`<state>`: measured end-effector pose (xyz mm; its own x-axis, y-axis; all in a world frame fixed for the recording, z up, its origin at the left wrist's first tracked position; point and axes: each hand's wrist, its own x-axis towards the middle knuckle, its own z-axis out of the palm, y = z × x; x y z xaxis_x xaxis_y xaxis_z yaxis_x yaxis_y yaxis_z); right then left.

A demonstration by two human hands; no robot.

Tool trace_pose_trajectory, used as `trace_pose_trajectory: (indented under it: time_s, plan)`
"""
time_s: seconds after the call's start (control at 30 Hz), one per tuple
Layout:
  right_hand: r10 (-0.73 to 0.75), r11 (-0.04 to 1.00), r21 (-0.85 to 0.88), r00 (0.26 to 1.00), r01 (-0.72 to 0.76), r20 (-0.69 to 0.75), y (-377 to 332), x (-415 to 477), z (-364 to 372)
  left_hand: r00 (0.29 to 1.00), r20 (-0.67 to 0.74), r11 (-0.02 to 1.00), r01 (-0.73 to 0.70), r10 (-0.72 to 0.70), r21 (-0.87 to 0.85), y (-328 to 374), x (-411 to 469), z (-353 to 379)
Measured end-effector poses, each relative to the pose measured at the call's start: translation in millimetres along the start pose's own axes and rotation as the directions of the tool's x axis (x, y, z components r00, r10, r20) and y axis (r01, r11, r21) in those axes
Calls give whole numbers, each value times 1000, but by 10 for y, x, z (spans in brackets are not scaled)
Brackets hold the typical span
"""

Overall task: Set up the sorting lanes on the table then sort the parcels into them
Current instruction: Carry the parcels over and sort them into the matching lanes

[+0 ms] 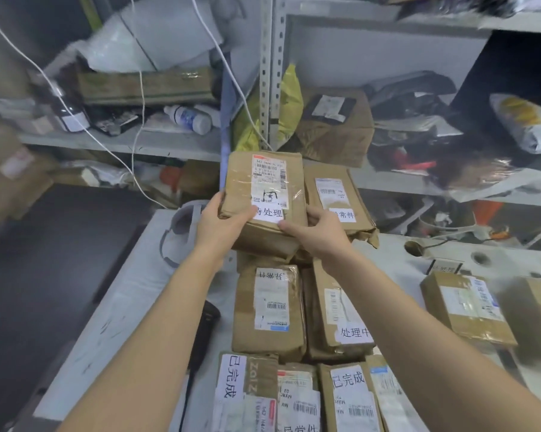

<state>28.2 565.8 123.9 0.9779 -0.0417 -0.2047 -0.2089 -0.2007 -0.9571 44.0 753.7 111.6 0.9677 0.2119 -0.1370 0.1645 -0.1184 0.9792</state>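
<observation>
Both hands grip one brown cardboard parcel [264, 179] with a white shipping label and a white Chinese-text sticker, raised at the far end of the table. My left hand [221, 221] clasps its near left corner. My right hand [317, 227] holds its near right edge, thumb on top. Just to its right, partly behind my right hand, lies another labelled parcel [336, 194]. Below them two parcels [267, 310] [337, 310] lie side by side, and several more [297, 397] fill the near edge. A small sign card [445, 266] stands on the table at right.
The white table [132, 294] carries a black handheld scanner [205, 325] on its left and two more parcels [468, 307] at right. Cluttered metal shelves [270, 73] with boxes, bags and bottles stand behind. White cables hang at upper left. A dark floor lies left of the table.
</observation>
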Motion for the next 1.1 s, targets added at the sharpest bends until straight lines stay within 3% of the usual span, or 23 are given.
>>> trace_pose_trajectory:
  time_s: [0.3,0.53,0.83,1.1]
  plan:
    - [-184,974,130,983,184,-12,-240,-809,-792,971,20,967,-240,239,86,689,-1026,323]
    - [-218,960,187,975,210,27,104,-1776,-2196,955,-32,955,-293,294,36,813,-2234,1415]
    - [-105,986,123,992,114,-75,1078,-2671,-3847,966,172,981,-193,192,-12,379,-3412,2967]
    - [103,989,115,989,-90,-105,2104,-3090,-4310,942,336,1000,-17,21,-15,-594,-3920,3645]
